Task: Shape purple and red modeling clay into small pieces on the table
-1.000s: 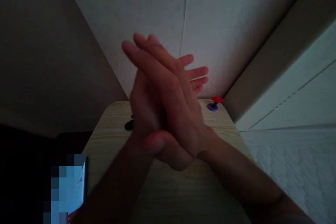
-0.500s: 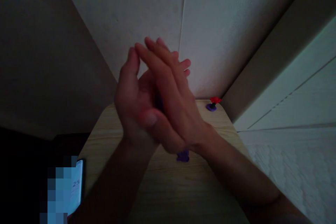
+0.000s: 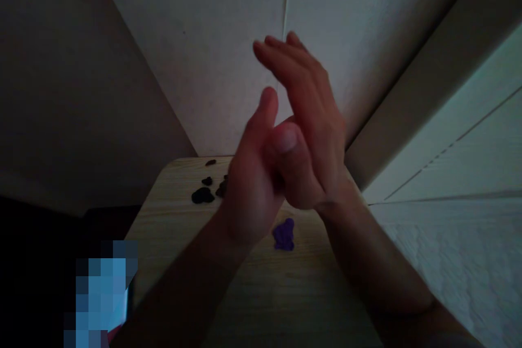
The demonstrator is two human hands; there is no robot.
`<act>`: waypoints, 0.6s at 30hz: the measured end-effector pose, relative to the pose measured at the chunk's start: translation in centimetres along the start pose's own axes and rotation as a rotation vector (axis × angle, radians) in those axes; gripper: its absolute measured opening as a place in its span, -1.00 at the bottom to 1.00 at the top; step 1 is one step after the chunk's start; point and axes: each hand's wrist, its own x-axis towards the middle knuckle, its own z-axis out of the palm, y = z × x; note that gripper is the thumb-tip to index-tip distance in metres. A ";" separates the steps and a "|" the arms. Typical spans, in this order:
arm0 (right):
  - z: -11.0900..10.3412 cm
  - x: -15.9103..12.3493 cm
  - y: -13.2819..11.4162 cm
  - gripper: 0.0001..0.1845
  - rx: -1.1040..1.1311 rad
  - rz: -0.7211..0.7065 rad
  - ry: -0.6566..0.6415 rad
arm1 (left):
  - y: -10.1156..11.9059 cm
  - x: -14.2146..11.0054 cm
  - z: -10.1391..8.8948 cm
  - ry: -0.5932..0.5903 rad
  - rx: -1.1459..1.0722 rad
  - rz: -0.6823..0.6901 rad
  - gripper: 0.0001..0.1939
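My left hand (image 3: 255,185) and my right hand (image 3: 316,114) are pressed palm to palm above the table. The right hand's fingers stretch up, and its thumb crosses over toward the left palm. Between the palms the view is hidden now; a small purple bit, seemingly modelling clay, showed there half a second ago. Below the hands a flattened, crumpled piece of purple clay (image 3: 284,235) lies on the wooden table (image 3: 285,293). Left of my left hand are a black clay lump (image 3: 203,195), a smaller dark piece (image 3: 207,180) and a brown bit (image 3: 210,162).
A lit phone (image 3: 120,304), partly blurred out, sits at the table's left edge. The wall (image 3: 228,65) rises behind the table. A pale cabinet (image 3: 457,136) stands at the right, with a quilted white surface (image 3: 444,261) below it.
The pressed hands have slid against each other and shifted right. The purple piece and the dark lumps on the table have come into view; the red and purple piece at the back right is now hidden.
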 end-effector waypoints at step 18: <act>1.0 -1.2 0.7 -0.42 -0.091 0.155 0.144 | 2.3 1.1 -0.8 0.128 -0.110 0.100 -0.60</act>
